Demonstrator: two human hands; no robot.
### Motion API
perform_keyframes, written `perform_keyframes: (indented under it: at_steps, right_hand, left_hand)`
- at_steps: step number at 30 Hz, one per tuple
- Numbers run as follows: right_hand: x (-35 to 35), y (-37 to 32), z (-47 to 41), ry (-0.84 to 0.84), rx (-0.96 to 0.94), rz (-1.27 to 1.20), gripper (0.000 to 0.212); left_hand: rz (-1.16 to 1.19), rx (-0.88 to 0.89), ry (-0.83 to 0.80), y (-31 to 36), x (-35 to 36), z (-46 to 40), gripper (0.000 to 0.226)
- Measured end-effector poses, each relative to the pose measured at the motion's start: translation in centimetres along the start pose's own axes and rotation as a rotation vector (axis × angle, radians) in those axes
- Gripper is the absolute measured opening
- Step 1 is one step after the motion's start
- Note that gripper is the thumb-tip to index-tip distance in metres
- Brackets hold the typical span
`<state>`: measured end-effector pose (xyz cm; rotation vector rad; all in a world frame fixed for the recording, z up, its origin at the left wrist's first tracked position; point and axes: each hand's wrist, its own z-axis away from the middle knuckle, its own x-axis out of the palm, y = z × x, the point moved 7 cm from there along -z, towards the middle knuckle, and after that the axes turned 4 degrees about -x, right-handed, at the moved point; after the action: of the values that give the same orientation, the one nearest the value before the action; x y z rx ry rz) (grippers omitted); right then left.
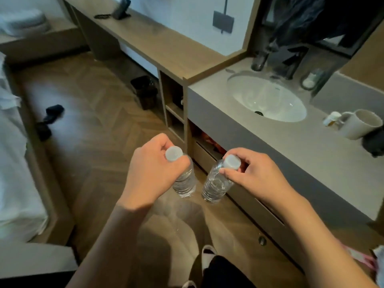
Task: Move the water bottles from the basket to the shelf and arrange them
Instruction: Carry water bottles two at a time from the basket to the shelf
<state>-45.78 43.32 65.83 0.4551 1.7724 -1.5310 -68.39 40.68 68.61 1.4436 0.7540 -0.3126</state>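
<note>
Two water bottles are carried over the floor, one pinched at the neck by the left hand [154, 173], one by the right hand [252, 173] (fingertip grips); either could slip and drop before the shelf [173, 110] is reached

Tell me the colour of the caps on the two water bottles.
Both caps, left bottle cap and right bottle cap, are white; the head view shows them.
</note>
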Motion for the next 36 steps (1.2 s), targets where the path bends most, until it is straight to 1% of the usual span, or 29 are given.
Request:
perform_keyframes:
  at_steps: [4,6,9,11,13,18,21,24,27,32,36]
  right_hand:
    - [3.5,-1.5,-9.5,-0.042,-0.049,-0.016,0.018]
    - [5.4,-2.5,-14.8,-0.061,-0.087,-0.024,0.016]
    - [7.6,-4.7,-23.0,-0.103,-0.130,-0.047,0.016]
    - [8.7,-6.6,-28.2,-0.129,-0.155,-0.065,0.017]
    - [9.6,-8.8,-33.5,-0.132,-0.192,-0.092,0.017]
    - [14.0,-14.2,-46.4,-0.151,-0.273,-0.083,0.017]
    - [18.2,-16.9,-54.1,-0.180,-0.305,-0.041,0.020]
    - [22.4,-19.8,-62.3,-0.190,-0.316,-0.027,0.019]
    - [25.0,-23.3,-69.9,-0.199,-0.302,-0.024,0.019]
    - [28.9,-30.4,-82.3,-0.172,-0.353,-0.081,0.017]
    - [32.8,-33.4,-92.5,-0.162,-0.359,-0.101,0.014]
  left_hand:
    - [0.014,-0.093,0.087,-4.5,-3.1,-8.1,0.022]
    - [-0.006,-0.071,0.141,-5.9,-4.7,-12.3,0.022]
    - [-0.079,-0.010,0.171,-6.5,-7.3,-19.0,0.025]
    - [-0.101,-0.026,0.196,-7.2,-9.6,-23.6,0.027]
    - [-0.093,-0.047,0.258,-8.4,-12.1,-28.2,0.028]
    - [-0.076,-0.123,0.360,-13.3,-17.3,-39.1,0.027]
    - [-0.079,-0.141,0.376,-17.3,-20.0,-46.0,0.025]
    - [-0.072,-0.151,0.373,-21.4,-23.2,-53.6,0.024]
    - [-0.099,-0.163,0.328,-24.1,-26.5,-61.2,0.026]
    - [-0.112,-0.171,0.344,-27.8,-32.8,-73.7,0.025]
    - [-0.117,-0.193,0.361,-31.9,-36.8,-83.1,0.024]
